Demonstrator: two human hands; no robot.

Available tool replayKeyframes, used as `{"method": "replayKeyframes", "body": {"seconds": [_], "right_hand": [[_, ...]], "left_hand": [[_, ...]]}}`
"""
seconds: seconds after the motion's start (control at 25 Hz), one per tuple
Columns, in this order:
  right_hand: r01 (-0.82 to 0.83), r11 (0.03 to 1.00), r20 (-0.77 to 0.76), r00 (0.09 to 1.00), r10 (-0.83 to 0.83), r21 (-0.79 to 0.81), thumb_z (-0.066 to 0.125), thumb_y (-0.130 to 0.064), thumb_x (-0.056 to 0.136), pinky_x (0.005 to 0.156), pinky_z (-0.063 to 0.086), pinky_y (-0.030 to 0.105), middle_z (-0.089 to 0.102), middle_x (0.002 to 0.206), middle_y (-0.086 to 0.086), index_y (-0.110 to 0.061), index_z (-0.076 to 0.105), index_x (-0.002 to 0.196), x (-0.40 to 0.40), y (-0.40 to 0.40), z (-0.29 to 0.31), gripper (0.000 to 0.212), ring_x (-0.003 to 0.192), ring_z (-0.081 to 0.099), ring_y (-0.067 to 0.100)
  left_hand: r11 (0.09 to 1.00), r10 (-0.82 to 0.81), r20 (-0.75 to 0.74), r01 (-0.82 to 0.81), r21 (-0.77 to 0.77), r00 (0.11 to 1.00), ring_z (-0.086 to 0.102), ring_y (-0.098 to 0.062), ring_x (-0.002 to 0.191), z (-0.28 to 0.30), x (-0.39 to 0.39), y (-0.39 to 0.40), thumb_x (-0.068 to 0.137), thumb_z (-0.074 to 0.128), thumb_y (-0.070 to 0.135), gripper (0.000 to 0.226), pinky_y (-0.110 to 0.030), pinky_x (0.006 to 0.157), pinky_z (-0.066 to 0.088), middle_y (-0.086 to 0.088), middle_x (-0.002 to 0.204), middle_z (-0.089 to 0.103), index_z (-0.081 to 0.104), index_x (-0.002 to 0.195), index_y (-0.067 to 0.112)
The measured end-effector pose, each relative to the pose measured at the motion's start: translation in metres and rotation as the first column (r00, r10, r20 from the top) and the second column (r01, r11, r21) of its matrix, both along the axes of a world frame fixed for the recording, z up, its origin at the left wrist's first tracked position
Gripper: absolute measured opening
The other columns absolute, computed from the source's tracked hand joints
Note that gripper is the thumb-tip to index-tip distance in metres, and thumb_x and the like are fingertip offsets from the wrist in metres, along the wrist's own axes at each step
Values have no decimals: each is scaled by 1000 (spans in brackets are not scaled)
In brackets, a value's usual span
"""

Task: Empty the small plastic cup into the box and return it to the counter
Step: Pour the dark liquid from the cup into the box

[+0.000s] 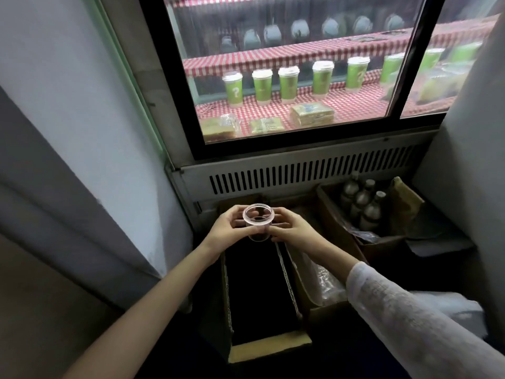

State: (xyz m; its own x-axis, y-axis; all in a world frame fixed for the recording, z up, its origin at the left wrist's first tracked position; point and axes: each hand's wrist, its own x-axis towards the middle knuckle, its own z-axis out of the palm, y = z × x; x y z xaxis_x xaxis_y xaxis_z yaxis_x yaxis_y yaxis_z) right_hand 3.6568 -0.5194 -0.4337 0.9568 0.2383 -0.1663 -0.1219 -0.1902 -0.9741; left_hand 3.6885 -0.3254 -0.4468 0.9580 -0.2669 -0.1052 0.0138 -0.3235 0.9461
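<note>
Now small plastic cup upright, mouth up, above box.

The dark floor carries an open cardboard box with a black inside, a second box touching its right side with clear plastic in it, and farther right a third box holding upright bottles.

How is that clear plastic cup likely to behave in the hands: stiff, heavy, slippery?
The small plastic cup looks thin-walled, so it probably flexes if squeezed. Only a little dark residue sits inside, so it is likely light. Both the left hand and right hand steady it, perhaps because it is smooth.
</note>
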Motion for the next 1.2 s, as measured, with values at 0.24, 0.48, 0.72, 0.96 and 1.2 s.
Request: {"method": "replayKeyframes", "body": {"seconds": [0.24, 0.48, 0.72, 0.96, 1.2], "right_hand": [[-8, 1000, 44, 999, 7, 19, 63, -7, 89, 101, 49, 44, 58, 132, 13, -9, 46, 137, 20, -9, -47, 51, 120, 59, 25], [73, 997, 64, 995, -75, 36, 69, 2, 82, 107, 46, 42, 60, 131, 16, -6, 46, 135, 29, -8, -84, 59, 121, 59, 27], [142, 990, 122, 982, -143, 15, 73, 0, 79, 104, 49, 40, 63, 127, 14, -6, 51, 129, 38, 0, -96, 55, 118, 61, 26], [102, 994, 248, 964, -91, -29, 79, -8, 75, 100, 51, 34, 67, 122, 7, -11, 56, 126, 67, 8, -86, 56, 114, 64, 21], [213, 975, 328, 927, -181, -63, 80, -14, 73, 101, 51, 36, 69, 118, 1, -16, 57, 124, 69, 1, -106, 56, 111, 65, 12]], "left_hand": [[999, 2, 22, -1, -43, 1000, 68, -14, 112, -42, 17, -10, 75, 84, 19, 57, -23, 86, 57, 0, 123, 71, 62, 127, 16], [999, -20, 20, 21, -38, 1000, 67, -17, 113, -69, 37, -17, 72, 86, 21, 58, -35, 97, 55, 0, 122, 70, 62, 124, 16], [996, -80, 114, 84, -34, 990, 67, -14, 113, -83, 52, -17, 72, 87, 22, 56, -30, 95, 54, 2, 119, 72, 64, 123, 19], [977, -22, 95, 41, -209, 995, 71, -11, 107, -79, 65, -3, 67, 89, 25, 55, -20, 81, 57, 4, 113, 76, 66, 117, 21], [977, -73, 83, 88, -195, 994, 70, -8, 106, -84, 71, -17, 66, 90, 24, 58, -19, 79, 57, 4, 114, 75, 66, 118, 22]]}}
